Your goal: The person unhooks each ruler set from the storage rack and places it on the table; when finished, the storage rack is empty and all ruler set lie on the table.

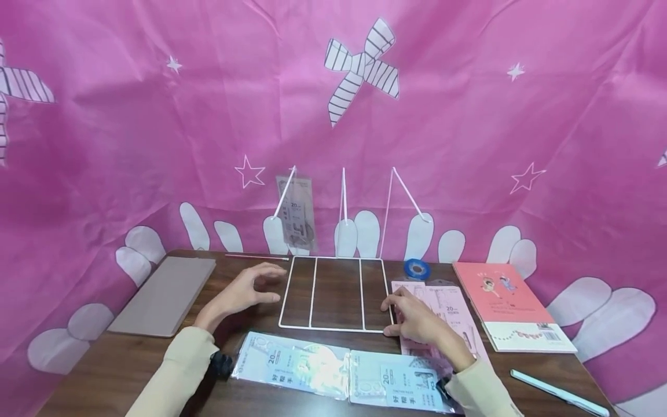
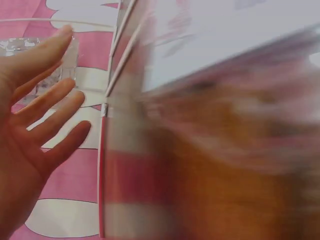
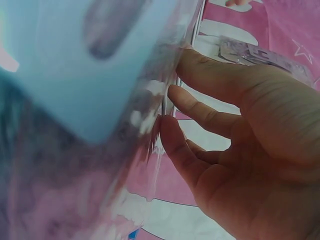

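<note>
A white wire rack (image 1: 337, 329) lies on the table, with three slanted wire prongs rising at its back. To its left is my left hand (image 1: 247, 292), fingers spread and apart from the wire. My right hand (image 1: 417, 318) is at the rack's front right corner, its fingertips touching the right side; in the right wrist view the fingers (image 3: 202, 112) are slightly bent. A grey packet (image 1: 296, 211) stands upright at the left prong; whether it hangs there I cannot tell. Two pale blue packets (image 1: 292, 362) lie in front, and pink packets (image 1: 450, 307) lie partly under my right hand.
On the left lies a grey-brown notebook (image 1: 167, 292). Blue tape (image 1: 417, 269) sits behind the pink packets. To the right are a red-and-white book (image 1: 508, 298) and a light blue pen (image 1: 557, 392). A thin red stick (image 1: 255, 256) lies along the back edge, before a pink curtain (image 1: 208, 116).
</note>
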### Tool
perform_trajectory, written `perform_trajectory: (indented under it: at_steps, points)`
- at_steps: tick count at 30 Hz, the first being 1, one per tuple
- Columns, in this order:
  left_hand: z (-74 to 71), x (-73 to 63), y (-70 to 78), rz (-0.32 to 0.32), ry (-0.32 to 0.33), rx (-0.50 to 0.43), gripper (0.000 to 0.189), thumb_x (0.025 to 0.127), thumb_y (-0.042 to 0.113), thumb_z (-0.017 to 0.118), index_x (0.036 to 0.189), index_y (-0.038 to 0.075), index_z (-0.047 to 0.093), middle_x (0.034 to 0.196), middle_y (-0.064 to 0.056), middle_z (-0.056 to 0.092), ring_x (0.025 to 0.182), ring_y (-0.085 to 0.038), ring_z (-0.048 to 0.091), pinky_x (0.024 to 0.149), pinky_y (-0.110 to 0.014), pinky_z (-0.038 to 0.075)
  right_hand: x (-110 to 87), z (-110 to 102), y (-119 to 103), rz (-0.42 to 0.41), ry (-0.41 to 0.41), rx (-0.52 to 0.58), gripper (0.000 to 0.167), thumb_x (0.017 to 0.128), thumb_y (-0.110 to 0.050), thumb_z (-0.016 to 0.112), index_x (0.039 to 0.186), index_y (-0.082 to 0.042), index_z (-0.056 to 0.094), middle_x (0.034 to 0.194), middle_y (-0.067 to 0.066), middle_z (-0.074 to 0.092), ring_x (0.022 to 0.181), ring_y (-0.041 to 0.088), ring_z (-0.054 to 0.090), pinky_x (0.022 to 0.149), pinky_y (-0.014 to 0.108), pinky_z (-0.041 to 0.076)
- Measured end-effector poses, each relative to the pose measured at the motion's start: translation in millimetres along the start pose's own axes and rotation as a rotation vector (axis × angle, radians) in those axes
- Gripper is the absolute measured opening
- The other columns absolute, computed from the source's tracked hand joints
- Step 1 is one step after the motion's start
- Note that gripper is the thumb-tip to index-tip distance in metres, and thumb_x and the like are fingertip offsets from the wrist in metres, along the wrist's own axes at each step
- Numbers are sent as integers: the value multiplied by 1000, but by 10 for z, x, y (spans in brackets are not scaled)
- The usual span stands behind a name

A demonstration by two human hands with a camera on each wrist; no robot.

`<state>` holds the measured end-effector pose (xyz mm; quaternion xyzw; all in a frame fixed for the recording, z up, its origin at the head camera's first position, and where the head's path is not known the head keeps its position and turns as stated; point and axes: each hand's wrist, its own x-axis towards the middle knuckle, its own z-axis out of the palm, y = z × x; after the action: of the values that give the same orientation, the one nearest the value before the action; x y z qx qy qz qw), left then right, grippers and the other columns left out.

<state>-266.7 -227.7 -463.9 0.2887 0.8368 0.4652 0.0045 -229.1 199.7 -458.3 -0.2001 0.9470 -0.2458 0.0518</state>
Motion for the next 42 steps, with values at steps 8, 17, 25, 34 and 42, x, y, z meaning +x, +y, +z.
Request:
perform_trajectory:
  at_steps: [8, 17, 25, 34, 42]
  points:
    - [-151, 437, 22, -65, 232, -162, 60, 90, -4, 77, 145, -7, 53, 139, -32, 60, 127, -54, 57, 105, -52, 53, -37, -5, 27, -43, 10, -3, 38, 78, -13, 93, 110, -12, 72, 110, 7, 56, 78, 15, 55, 70, 30, 46]
    - [-238, 759, 120, -143, 343, -309, 64, 90, -9, 73, 150, -4, 49, 143, -31, 55, 136, -48, 51, 88, -21, 56, -18, 6, 16, -47, 3, -3, 39, 77, -15, 93, 110, -12, 72, 110, 5, 56, 77, 13, 53, 70, 29, 45]
    - [-217, 899, 89, -167, 346, -380, 63, 91, -9, 72, 149, -5, 47, 143, -31, 55, 136, -45, 53, 96, -23, 54, -15, -7, 15, -51, 19, -20, 39, 78, -16, 93, 110, -13, 72, 107, 4, 56, 79, 13, 52, 72, 31, 46]
    - [-227, 969, 124, -148, 384, -435, 56, 93, -7, 72, 144, -5, 48, 136, -30, 60, 119, -25, 66, 95, -22, 56, 1, -13, -13, -33, 16, -5, 40, 77, -16, 93, 111, -12, 72, 105, 4, 56, 80, 15, 53, 72, 32, 47]
    - [-186, 1042, 224, -144, 384, -446, 59, 92, -6, 74, 146, -5, 51, 136, -31, 62, 114, -22, 70, 96, -26, 57, -2, -5, -5, -14, 12, -11, 41, 77, -16, 93, 111, -12, 73, 106, 4, 56, 79, 13, 52, 72, 32, 47]
